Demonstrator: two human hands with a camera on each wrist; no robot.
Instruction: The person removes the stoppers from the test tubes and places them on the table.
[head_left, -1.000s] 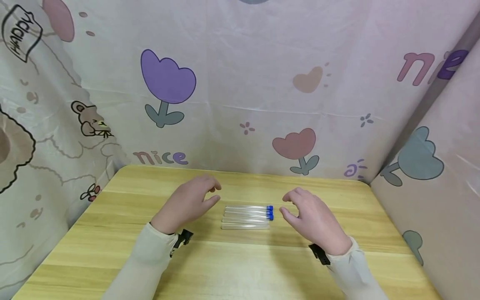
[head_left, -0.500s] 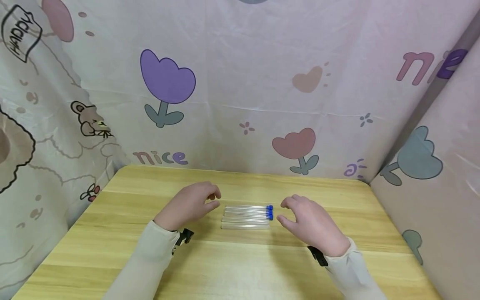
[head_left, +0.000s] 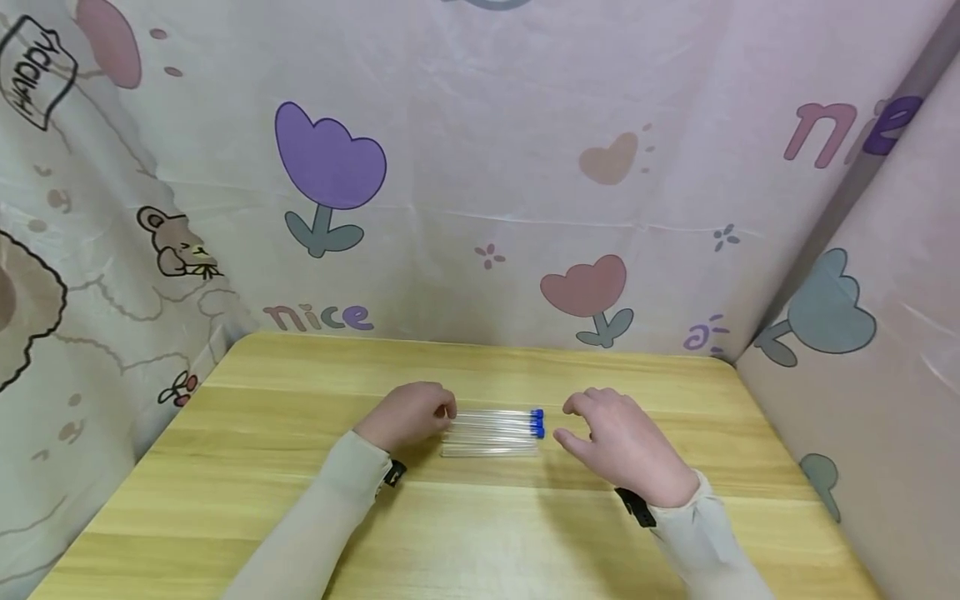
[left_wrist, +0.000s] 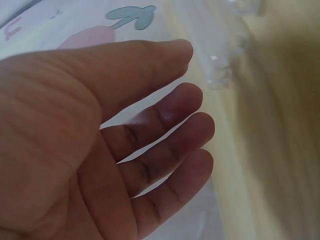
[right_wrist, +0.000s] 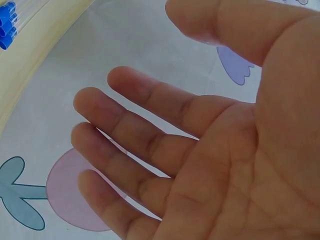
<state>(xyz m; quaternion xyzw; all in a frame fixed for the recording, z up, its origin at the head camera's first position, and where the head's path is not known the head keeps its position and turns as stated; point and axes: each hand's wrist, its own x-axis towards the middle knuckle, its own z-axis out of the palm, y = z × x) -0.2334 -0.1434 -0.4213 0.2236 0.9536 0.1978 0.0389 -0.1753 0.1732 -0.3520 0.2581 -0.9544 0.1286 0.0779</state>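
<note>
Several slim clear tubes lie side by side on the wooden table, like test tubes. Blue caps sit on the right ends of the farther ones, while the nearest tube has a clear right end. My left hand is at the tubes' left ends, its fingertips overlapping the far ones in the head view. In the left wrist view its thumb and fingers are loosely bent, and blurred tube ends show just past the thumb tip. Right of the caps, my right hand hovers with spread, relaxed fingers, holding nothing.
The light wooden table meets a printed cloth along its back edge. More cloth hangs at the left and right sides. A black strap piece is on the right wrist, and another on the left wrist.
My left hand has moved right and lower, from beside the tubes to their left ends. The right hand has shifted slightly left and down. The tubes lie as before.
</note>
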